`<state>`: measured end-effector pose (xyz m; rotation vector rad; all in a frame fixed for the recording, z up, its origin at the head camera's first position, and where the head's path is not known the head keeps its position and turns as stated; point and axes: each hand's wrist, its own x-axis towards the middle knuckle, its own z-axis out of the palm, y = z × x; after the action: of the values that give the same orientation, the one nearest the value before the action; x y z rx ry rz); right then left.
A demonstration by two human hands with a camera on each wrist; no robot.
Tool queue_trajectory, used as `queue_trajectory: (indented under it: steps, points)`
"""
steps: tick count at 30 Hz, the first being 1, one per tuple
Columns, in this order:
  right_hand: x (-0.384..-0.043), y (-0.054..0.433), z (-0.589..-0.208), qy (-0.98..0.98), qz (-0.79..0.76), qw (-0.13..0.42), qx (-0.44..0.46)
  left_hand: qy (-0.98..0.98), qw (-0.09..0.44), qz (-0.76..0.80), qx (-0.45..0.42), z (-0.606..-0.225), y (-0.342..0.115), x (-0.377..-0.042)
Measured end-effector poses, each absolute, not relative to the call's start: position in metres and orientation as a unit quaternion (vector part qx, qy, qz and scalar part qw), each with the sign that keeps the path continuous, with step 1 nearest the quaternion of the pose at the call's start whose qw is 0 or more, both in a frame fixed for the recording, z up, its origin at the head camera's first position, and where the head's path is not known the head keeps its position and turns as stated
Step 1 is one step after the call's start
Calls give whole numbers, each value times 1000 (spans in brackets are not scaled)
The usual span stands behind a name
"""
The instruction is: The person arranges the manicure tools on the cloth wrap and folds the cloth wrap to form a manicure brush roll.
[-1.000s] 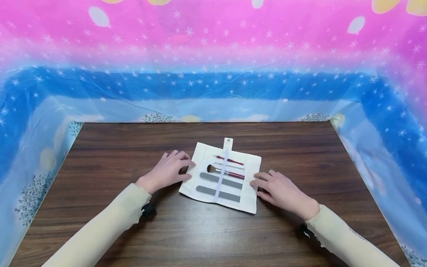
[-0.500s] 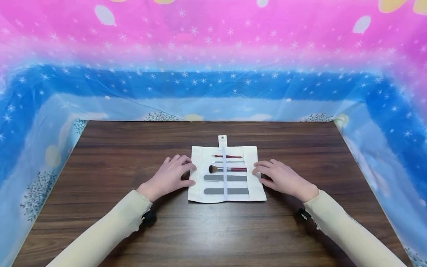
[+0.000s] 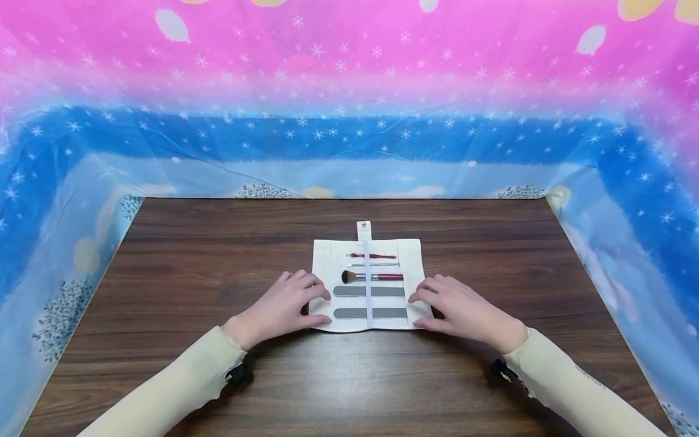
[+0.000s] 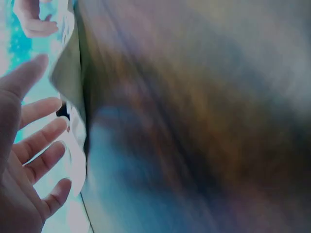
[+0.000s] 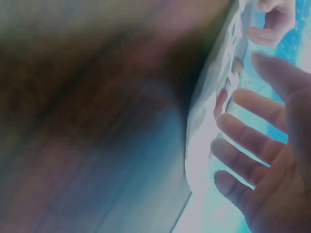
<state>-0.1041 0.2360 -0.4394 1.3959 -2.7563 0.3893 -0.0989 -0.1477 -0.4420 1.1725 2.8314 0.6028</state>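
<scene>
An unfolded white fabric pouch (image 3: 411, 261) lies squared up on the table. A pale strap (image 3: 368, 303) crosses its middle, over a red-handled tool (image 3: 379, 256), a thin silver tool (image 3: 388, 265), a makeup brush (image 3: 349, 277) and two grey nail files (image 3: 346, 291). My left hand (image 3: 281, 306) is at the pouch's left edge, fingertips and thumb over its near left part. At the right edge my right hand (image 3: 461, 306) mirrors it, thumb by the near corner. Both wrist views show the fingers spread and loosely extended, with nothing pinched between them.
The pouch's snap tab (image 3: 364, 229) points to the far side. Brown wood-grain table (image 3: 349, 388) surrounds the pouch. A pink and blue snowflake-printed cloth (image 3: 349, 139) stands along the table's back and sides.
The pouch has turned from a slant to straight between the first two frames. Since then both hands have slid toward its near corners, while the pouch stays put.
</scene>
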Motion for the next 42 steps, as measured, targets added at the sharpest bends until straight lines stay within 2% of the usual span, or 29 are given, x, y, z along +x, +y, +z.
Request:
queue_trajectory:
  steps: [5, 10, 17, 28, 42]
  points:
    - [-93, 235, -446, -885, 112, -11, 452, 897, 30, 196, 396, -445, -144, -90]
    - [-92, 235, -451, -885, 113, -6, 452, 896, 30, 204, 394, -450, -143, -87]
    - [-94, 239, -449, -882, 148, -14, 447, 888, 8, 230, 399, -454, -145, -88]
    - [-110, 242, -443, -901, 237, -69, 357, 891, -25, 286, 353, -451, -142, -100]
    - [-135, 230, -447, -907, 251, -16, 338, 931, -70, 236, 268, -455, -129, -115]
